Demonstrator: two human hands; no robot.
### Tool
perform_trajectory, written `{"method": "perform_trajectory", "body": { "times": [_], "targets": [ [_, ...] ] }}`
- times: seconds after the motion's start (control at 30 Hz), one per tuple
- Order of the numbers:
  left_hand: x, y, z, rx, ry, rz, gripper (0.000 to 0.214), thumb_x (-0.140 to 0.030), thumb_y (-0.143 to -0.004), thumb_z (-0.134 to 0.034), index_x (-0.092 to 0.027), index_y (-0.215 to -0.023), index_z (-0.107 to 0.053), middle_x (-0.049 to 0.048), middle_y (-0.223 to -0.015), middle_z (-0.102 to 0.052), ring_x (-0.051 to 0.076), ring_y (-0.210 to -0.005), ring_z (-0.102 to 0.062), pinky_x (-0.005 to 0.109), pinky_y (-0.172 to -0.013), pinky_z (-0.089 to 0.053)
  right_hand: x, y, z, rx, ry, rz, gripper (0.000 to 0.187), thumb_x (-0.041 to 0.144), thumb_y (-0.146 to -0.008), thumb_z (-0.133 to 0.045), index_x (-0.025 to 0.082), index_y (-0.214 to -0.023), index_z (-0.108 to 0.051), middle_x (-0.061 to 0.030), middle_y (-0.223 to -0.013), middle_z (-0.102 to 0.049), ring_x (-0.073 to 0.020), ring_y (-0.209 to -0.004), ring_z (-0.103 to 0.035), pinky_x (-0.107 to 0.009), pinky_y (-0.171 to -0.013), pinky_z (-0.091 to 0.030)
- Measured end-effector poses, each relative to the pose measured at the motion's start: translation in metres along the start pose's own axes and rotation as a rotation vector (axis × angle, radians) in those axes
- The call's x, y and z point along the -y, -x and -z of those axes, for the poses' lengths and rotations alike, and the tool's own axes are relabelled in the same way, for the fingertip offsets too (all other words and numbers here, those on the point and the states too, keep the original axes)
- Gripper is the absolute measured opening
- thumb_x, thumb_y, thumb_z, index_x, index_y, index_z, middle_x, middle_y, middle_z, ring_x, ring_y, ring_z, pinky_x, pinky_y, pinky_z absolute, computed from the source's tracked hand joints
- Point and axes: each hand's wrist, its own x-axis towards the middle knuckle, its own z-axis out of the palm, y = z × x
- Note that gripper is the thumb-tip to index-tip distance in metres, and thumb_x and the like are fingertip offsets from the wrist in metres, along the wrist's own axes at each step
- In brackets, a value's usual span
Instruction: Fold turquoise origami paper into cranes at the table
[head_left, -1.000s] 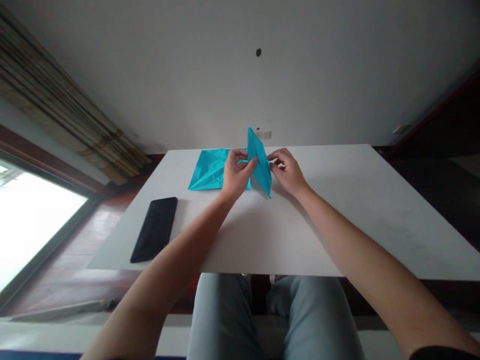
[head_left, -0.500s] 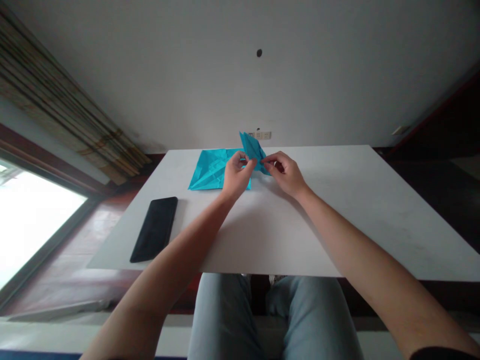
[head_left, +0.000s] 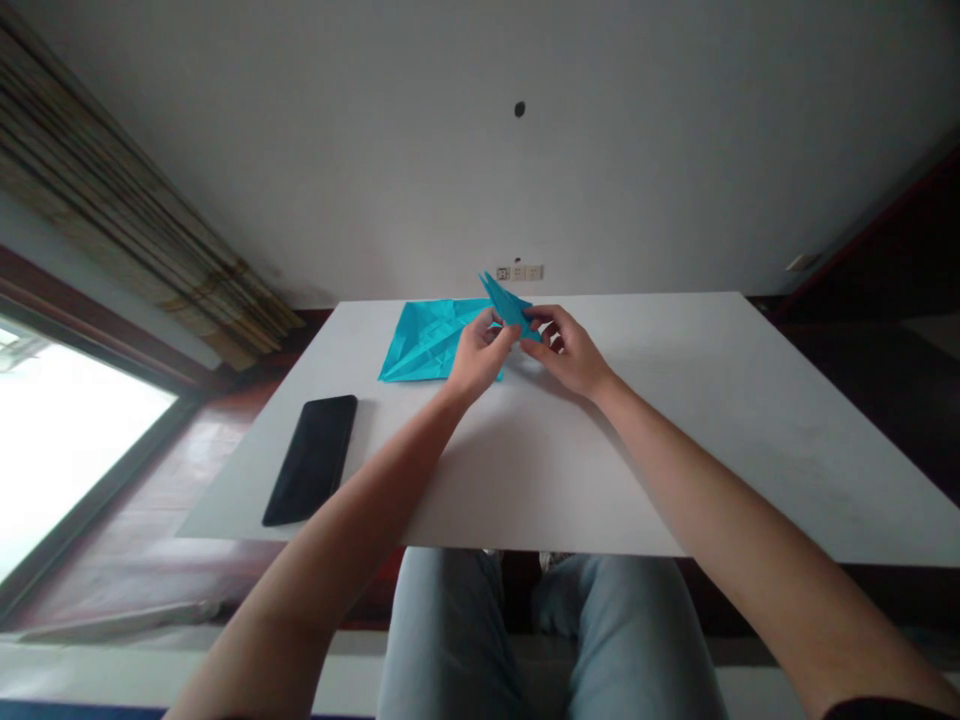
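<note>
Between my hands, a little above the table, is a folded piece of blue paper (head_left: pixel 508 303) with pointed tips leaning up and to the left. My left hand (head_left: pixel 481 352) pinches its lower left part between thumb and fingers. On the other side my right hand (head_left: pixel 568 349) grips its right edge, with the thumb below and the fingers curled above. A creased flat sheet of blue paper (head_left: pixel 420 342) lies on the table behind and left of my left hand, which partly covers it.
A black phone (head_left: pixel 312 460) lies on the left of the white table (head_left: pixel 720 430), beside my left forearm. The far table edge is near a grey wall (head_left: pixel 375 170) with sockets (head_left: pixel 520 272). A curtain (head_left: pixel 142 200) and bright window are at the left.
The folded paper has tilted lower and now shows a narrower shape. My right hand's fingers have shifted along its right edge, and my left hand has moved slightly right.
</note>
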Motion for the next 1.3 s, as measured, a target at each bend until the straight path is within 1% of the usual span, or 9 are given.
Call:
{"method": "perform_trajectory", "body": {
  "times": [0.17,0.3,0.47,0.6,0.73,0.87,0.97,1.1,1.3],
  "targets": [
    [-0.002,0.002,0.001,0.059,0.011,-0.012,0.061,-0.081,-0.094,-0.083,-0.021,-0.095,-0.073,0.0043,-0.093,-0.079,0.02,-0.089,-0.08,0.03,-0.08,-0.061,0.002,-0.001,0.002,-0.028,0.033,0.009,0.059,0.068,-0.089,-0.094,0.029,-0.129,-0.078,-0.0069,-0.116,-0.078,-0.0237,-0.091,-0.066,-0.04,-0.079,-0.057],
    [0.0,-0.001,0.001,-0.016,0.003,-0.045,0.059,-0.08,-0.096,-0.083,-0.022,-0.108,-0.074,0.0059,-0.107,-0.083,0.016,-0.081,-0.079,0.028,-0.074,-0.06,0.0,-0.006,0.005,-0.092,-0.068,-0.044,0.055,0.082,-0.096,-0.08,0.028,-0.109,-0.078,-0.0033,-0.095,-0.076,-0.0223,-0.083,-0.065,-0.037,-0.073,-0.055],
    [0.001,-0.003,0.002,-0.029,0.035,-0.077,0.068,-0.076,-0.088,-0.094,-0.024,-0.127,-0.074,0.0075,-0.114,-0.085,0.016,-0.088,-0.079,0.027,-0.077,-0.062,0.0,-0.011,0.002,-0.062,-0.361,-0.105,0.066,0.085,-0.081,-0.094,0.03,-0.111,-0.074,-0.0017,-0.099,-0.081,-0.023,-0.091,-0.074,-0.037,-0.081,-0.064],
    [-0.002,-0.001,-0.001,0.08,0.086,-0.065,0.067,-0.079,-0.089,-0.093,-0.021,-0.12,-0.078,0.0113,-0.12,-0.087,0.022,-0.103,-0.084,0.033,-0.089,-0.067,-0.001,-0.009,-0.001,0.004,-0.451,-0.173,0.074,0.081,-0.076,-0.1,0.034,-0.122,-0.066,0.0006,-0.099,-0.084,-0.0221,-0.086,-0.076,-0.036,-0.077,-0.066],
    [-0.003,0.001,-0.004,0.075,0.123,-0.037,0.067,-0.077,-0.081,-0.101,-0.022,-0.108,-0.073,0.0062,-0.103,-0.086,0.02,-0.093,-0.084,0.032,-0.085,-0.068,-0.004,-0.006,0.0,-0.043,-0.393,-0.133,0.08,0.08,-0.08,-0.099,0.038,-0.134,-0.057,0.004,-0.1,-0.081,-0.0164,-0.071,-0.068,-0.031,-0.065,-0.059],
    [-0.002,0.0,-0.004,0.027,0.119,-0.018,0.07,-0.077,-0.075,-0.104,-0.023,-0.102,-0.068,0.0028,-0.095,-0.084,0.018,-0.082,-0.08,0.03,-0.074,-0.065,-0.006,-0.007,0.003,-0.087,-0.272,-0.038,0.067,0.08,-0.08,-0.098,0.034,-0.12,-0.069,-0.0001,-0.113,-0.076,-0.0136,-0.073,-0.065,-0.028,-0.06,-0.052],
    [-0.001,-0.002,-0.003,0.007,0.104,-0.025,0.071,-0.077,-0.073,-0.104,-0.023,-0.102,-0.069,0.0022,-0.093,-0.083,0.017,-0.081,-0.078,0.029,-0.074,-0.065,-0.008,-0.007,0.005,-0.074,-0.217,-0.039,0.06,0.082,-0.085,-0.092,0.029,-0.109,-0.076,-0.0045,-0.117,-0.076,-0.0185,-0.09,-0.071,-0.03,-0.066,-0.055],
    [-0.002,-0.004,-0.002,-0.014,0.115,-0.027,0.074,-0.077,-0.069,-0.107,-0.023,-0.103,-0.071,0.0039,-0.097,-0.085,0.018,-0.084,-0.079,0.032,-0.078,-0.066,-0.009,-0.005,0.007,-0.095,-0.175,-0.007,0.059,0.084,-0.087,-0.088,0.03,-0.11,-0.082,-0.0073,-0.129,-0.073,-0.0238,-0.106,-0.071,-0.034,-0.075,-0.06],
    [-0.003,-0.004,-0.003,-0.047,0.122,-0.011,0.075,-0.078,-0.063,-0.108,-0.023,-0.095,-0.07,0.003,-0.093,-0.085,0.017,-0.082,-0.079,0.031,-0.078,-0.066,-0.007,-0.006,0.007,-0.143,-0.1,0.003,0.051,0.074,-0.085,-0.094,0.03,-0.109,-0.083,-0.0067,-0.125,-0.069,-0.021,-0.095,-0.064,-0.031,-0.067,-0.054]
  ]
}}
